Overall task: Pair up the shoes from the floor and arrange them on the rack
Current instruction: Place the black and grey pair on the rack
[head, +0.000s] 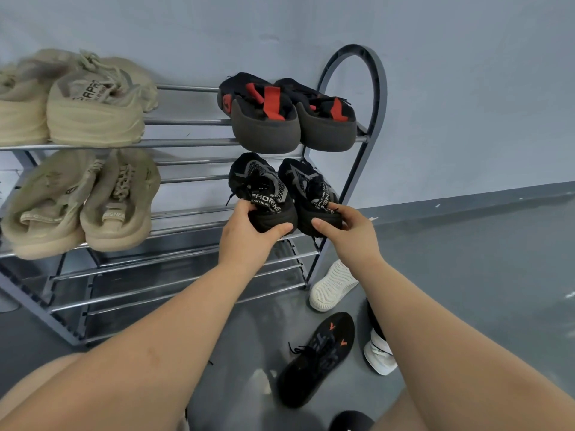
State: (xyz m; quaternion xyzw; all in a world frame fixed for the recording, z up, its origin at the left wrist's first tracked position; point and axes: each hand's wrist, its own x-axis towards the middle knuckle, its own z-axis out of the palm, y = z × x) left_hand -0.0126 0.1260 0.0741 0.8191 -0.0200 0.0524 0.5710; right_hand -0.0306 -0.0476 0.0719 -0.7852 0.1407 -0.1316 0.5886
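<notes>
Rack (378, 88): metal, grey frame with chrome rails, standing against a pale wall; three tiers visible.

Top tier, left: pair of beige sneakers (93, 101), heels outward. Top tier, right: pair of black sneakers with red straps (289, 119), side by side, heels outward.

Middle tier, left: second beige pair (84, 200), touching each other. Middle tier, right: pair of black sneakers with grey print (280, 194), set together at the tier's right end, heels toward the person.

Left hand (245, 231): closed on the heel of the left black printed shoe, thumb along the sole edge, fingers (245, 206) curled over the collar.

Right hand (345, 231): closed on the heel of the right black printed shoe, thumb under the sole, fingers over the top.

Bottom tier: bare rails.

Floor (466, 275), grey: white shoe (333, 289) lying sole-up just beside the rack's right foot; black shoe with orange marks (317, 359) near it; white shoe with a black collar (381, 353), partly hidden behind the right forearm; a dark rounded item (350, 421) at the bottom edge, kind not discernible.
</notes>
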